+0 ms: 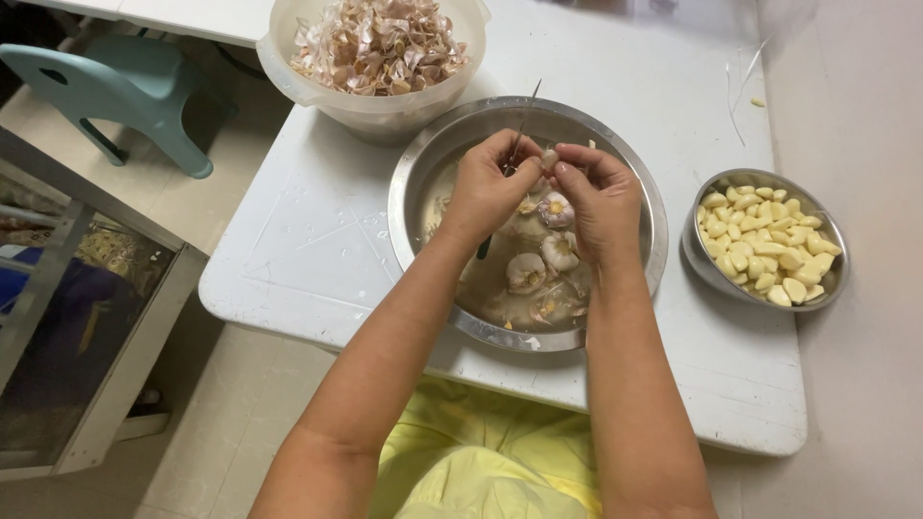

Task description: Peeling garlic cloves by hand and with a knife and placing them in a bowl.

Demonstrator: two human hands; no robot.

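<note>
Steel basin (423,173), garlic peeling over water.
Left hand (486,192) closed on a thin knife (519,139); right hand (601,197) pinches a clove (549,159) above the soaking bulbs (543,255). Best to keep the blade shallow, lifting skin only. Peeled cloves (764,245) sit in the small bowl to the right.

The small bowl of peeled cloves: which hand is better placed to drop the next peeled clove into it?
The right hand, probably. It pinches the clove already, and the small bowl stands on its side of the table. The left hand holds the knife and would have to cross over.
</note>
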